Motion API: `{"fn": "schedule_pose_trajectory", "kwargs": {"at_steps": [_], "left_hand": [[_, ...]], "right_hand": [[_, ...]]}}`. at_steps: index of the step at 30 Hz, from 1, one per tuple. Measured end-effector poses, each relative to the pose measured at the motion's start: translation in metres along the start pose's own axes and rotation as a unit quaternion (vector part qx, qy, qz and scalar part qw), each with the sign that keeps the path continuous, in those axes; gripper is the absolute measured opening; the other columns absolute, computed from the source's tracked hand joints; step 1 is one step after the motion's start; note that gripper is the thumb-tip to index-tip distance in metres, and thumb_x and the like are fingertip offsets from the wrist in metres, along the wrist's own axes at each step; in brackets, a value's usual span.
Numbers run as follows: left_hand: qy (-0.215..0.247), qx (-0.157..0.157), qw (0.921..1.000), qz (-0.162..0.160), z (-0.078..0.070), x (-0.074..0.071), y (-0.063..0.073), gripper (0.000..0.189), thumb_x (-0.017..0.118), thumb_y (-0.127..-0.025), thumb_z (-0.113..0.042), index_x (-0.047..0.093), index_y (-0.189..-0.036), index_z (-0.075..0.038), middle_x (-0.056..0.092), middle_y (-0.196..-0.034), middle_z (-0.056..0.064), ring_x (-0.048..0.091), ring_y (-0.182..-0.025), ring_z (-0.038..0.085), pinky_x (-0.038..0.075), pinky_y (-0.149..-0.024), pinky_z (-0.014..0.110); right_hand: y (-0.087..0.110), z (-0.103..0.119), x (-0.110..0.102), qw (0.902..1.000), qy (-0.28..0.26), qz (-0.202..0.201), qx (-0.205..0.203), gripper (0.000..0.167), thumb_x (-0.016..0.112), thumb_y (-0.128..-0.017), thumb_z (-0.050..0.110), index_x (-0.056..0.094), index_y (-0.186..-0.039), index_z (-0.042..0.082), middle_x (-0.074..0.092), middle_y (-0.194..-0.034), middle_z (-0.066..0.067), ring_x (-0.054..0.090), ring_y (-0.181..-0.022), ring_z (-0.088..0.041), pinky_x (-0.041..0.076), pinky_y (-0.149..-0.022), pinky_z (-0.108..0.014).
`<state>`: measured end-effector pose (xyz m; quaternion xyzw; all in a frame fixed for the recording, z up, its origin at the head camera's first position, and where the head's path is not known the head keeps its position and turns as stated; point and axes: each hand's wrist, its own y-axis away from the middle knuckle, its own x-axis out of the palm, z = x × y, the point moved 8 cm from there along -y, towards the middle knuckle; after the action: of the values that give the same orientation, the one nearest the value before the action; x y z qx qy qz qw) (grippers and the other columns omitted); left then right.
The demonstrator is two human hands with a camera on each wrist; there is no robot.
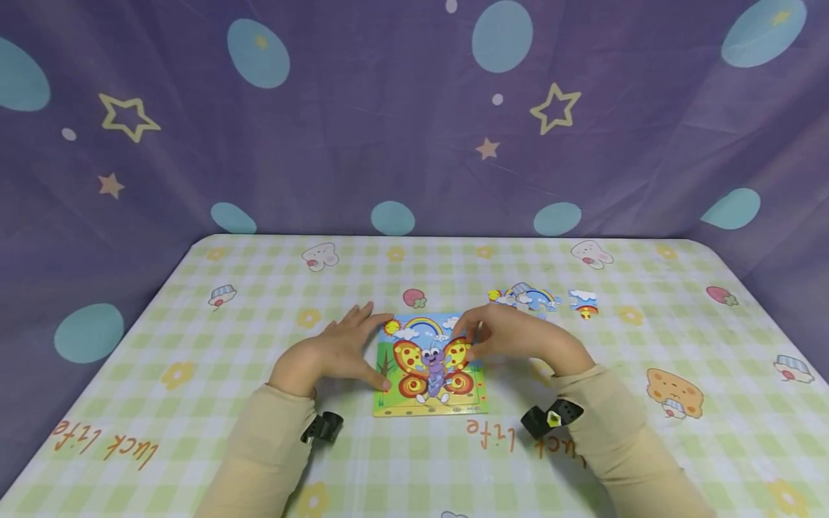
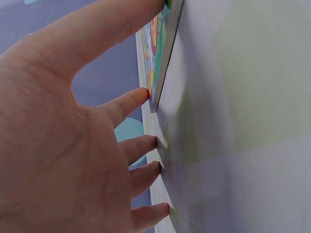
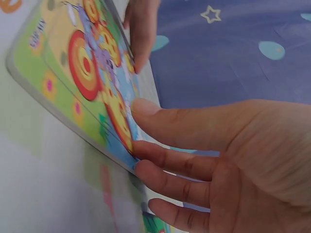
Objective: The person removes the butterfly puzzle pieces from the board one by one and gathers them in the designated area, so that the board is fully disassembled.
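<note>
A butterfly jigsaw puzzle (image 1: 436, 381) in a square board with a green and yellow border lies flat on the table. At its left side is my left hand (image 1: 340, 351), fingers spread; in the left wrist view its thumb and index fingertip touch the board, while the other fingertips are down at the tablecloth. My right hand (image 1: 518, 334) reaches over the upper right of the puzzle and hides part of it. In the right wrist view its thumb and fingertips rest on the picture near the yellow wing (image 3: 116, 109) and the board's edge, with no loose piece showing between them.
Behind my right hand lies a cluster of loose puzzle pieces (image 1: 542, 299) with a rainbow and sun. Another piece (image 1: 584, 303) sits just right of it. A green checked tablecloth (image 1: 712, 345) covers the table, and a purple patterned curtain (image 1: 401, 108) hangs behind.
</note>
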<state>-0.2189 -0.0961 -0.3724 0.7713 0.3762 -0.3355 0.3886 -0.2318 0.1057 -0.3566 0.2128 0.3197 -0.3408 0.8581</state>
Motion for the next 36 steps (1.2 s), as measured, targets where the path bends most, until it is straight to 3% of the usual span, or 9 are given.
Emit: {"fn": "schedule_pose_trajectory", "kwargs": {"at_steps": [3,11,16,24,32,36], "left_hand": [[-0.002,-0.002,1.0,0.001,0.0,0.0,0.0,0.107,0.089,-0.069,-0.039,0.03,-0.155,-0.015,0.007,-0.163,0.022,0.002,-0.15,0.04,0.006,-0.118,0.062],[-0.002,0.003,1.0,-0.001,0.0,0.0,0.0,0.107,0.089,-0.069,-0.038,0.03,-0.155,-0.014,0.008,-0.163,0.023,0.003,-0.149,0.042,0.007,-0.117,0.063],[-0.004,0.009,0.9999,-0.004,0.0,0.0,-0.001,0.106,0.089,-0.069,-0.039,0.031,-0.155,-0.013,0.009,-0.163,0.024,0.005,-0.149,0.043,0.007,-0.117,0.064],[-0.005,-0.002,1.0,0.006,0.005,0.003,-0.003,0.108,0.088,-0.07,-0.04,0.028,-0.157,-0.017,0.004,-0.164,0.019,-0.001,-0.15,0.038,0.005,-0.119,0.061],[-0.004,-0.001,1.0,0.004,0.002,0.001,-0.001,0.108,0.088,-0.07,-0.04,0.029,-0.156,-0.015,0.005,-0.164,0.021,0.001,-0.15,0.04,0.005,-0.118,0.062],[-0.003,0.001,1.0,0.002,0.0,0.0,0.0,0.108,0.089,-0.07,-0.04,0.029,-0.156,-0.015,0.006,-0.164,0.022,0.003,-0.15,0.041,0.006,-0.118,0.062]], "right_hand": [[-0.003,0.003,0.006,0.9999,0.009,0.005,0.001,0.027,0.077,-0.082,0.003,0.072,-0.109,0.008,0.063,-0.087,-0.003,0.054,-0.071,-0.013,0.048,-0.061,-0.025],[-0.006,0.008,0.016,0.9971,0.076,0.005,0.0,0.031,0.082,-0.08,0.007,0.071,-0.109,0.008,0.056,-0.092,-0.003,0.05,-0.08,-0.013,0.045,-0.073,-0.027],[-0.006,0.012,0.018,0.9951,0.099,0.002,-0.001,0.031,0.081,-0.08,0.005,0.068,-0.108,0.01,0.052,-0.091,-0.003,0.049,-0.079,-0.014,0.044,-0.072,-0.028],[-0.007,0.012,0.02,0.996,0.086,0.0,0.024,0.034,0.079,-0.083,0.004,0.061,-0.111,0.012,0.052,-0.096,-0.005,0.049,-0.08,-0.018,0.044,-0.071,-0.031],[-0.007,0.013,0.022,0.9967,0.079,0.004,0.02,0.034,0.078,-0.085,0.006,0.06,-0.113,0.012,0.052,-0.099,-0.005,0.049,-0.085,-0.019,0.045,-0.075,-0.031],[-0.007,0.014,0.023,0.9973,0.073,0.009,0.006,0.031,0.077,-0.085,0.005,0.06,-0.11,0.014,0.053,-0.089,-0.003,0.046,-0.075,-0.015,0.042,-0.067,-0.028]]}}
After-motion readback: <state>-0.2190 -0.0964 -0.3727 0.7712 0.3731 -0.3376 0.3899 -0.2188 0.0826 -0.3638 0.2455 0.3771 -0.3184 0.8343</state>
